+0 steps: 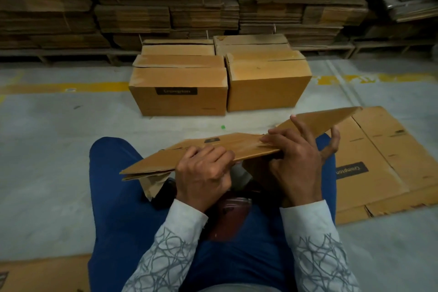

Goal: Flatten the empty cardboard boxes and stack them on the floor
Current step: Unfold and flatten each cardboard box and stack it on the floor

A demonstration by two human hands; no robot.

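I hold a flattened cardboard box edge-on over my lap, tilted up to the right. My left hand grips its near edge, fingers curled over the top. My right hand clasps the box further right, fingers spread across the upper face and thumb side underneath. A torn paper flap hangs below the box's left end. On the floor to my right lies a stack of flattened boxes. Ahead stand several upright closed boxes: a front left one, a front right one, with others behind.
Tall piles of flattened cardboard on pallets fill the back wall. A yellow floor line runs across the concrete. Another flat cardboard piece lies at the bottom left. My blue-trousered knees spread either side.
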